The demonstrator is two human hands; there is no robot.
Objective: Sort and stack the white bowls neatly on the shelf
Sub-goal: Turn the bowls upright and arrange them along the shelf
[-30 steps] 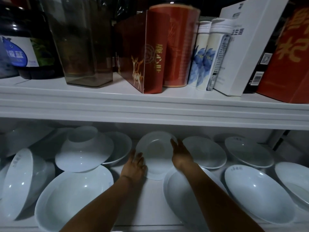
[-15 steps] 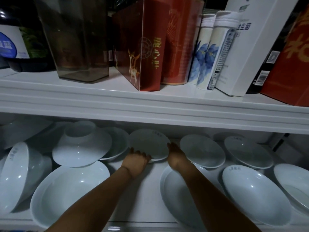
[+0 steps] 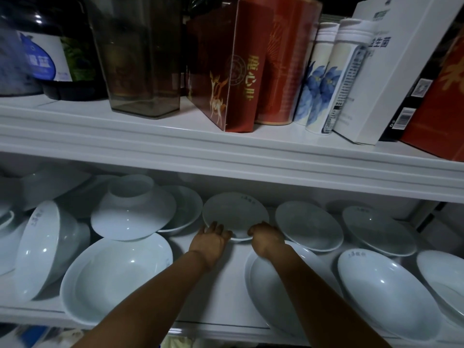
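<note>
A small shallow white bowl (image 3: 234,214) rests flat at the back middle of the lower shelf (image 3: 226,295). My left hand (image 3: 210,241) cups its near-left rim and my right hand (image 3: 266,237) grips its near-right rim. Several other white bowls lie scattered on the same shelf: a large one (image 3: 115,277) at front left, an upside-down one (image 3: 133,212) resting on its rim, one on its side (image 3: 45,249) at far left, and shallow ones (image 3: 308,226) (image 3: 386,292) to the right.
The upper shelf board (image 3: 226,156) overhangs the bowls closely. On it stand a dark clear container (image 3: 140,56), red boxes (image 3: 226,69), white tubes with blue flowers (image 3: 324,79) and a white box (image 3: 386,71). A bowl (image 3: 276,290) lies under my right forearm.
The small bowl was tipped up facing me, then laid down flat and pushed toward the back of the shelf. Both hands followed it and stay at its near rim.
</note>
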